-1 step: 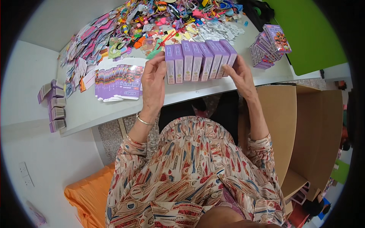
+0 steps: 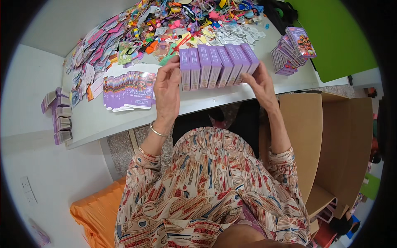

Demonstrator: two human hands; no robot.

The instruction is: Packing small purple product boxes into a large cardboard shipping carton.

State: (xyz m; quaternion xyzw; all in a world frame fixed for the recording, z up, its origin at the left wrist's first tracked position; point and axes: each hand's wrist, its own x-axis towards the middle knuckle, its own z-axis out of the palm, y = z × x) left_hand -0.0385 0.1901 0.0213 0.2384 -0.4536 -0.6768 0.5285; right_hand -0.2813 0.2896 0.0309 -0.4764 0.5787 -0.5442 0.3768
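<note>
A row of several small purple card boxes (image 2: pixel 216 60) stands side by side above the table's near edge. At the row's left end my left hand (image 2: pixel 167 89) presses with its fingers bent round the outermost box. My right hand (image 2: pixel 261 86) closes on the opposite end, its thumb on the near face and its fingers behind. Between my two hands the boxes are squeezed together, some stepped slightly out of line. A fanned spread of flat, printed purple box blanks (image 2: pixel 131 89) lies left of my left hand.
Small colourful trinkets (image 2: pixel 194 20) heap at the back of the white table (image 2: pixel 95 124), with pink-purple packets (image 2: pixel 97 41) on the left. More purple boxes (image 2: pixel 304 43) are stacked at right beside a green board (image 2: pixel 339 41). Card bundles (image 2: pixel 62 111) line the left edge. An open carton (image 2: pixel 304 136) stands at right.
The held row of boxes has tipped very slightly, showing more of the purple upper faces. Both hands keep their hold in nearly the same place.
</note>
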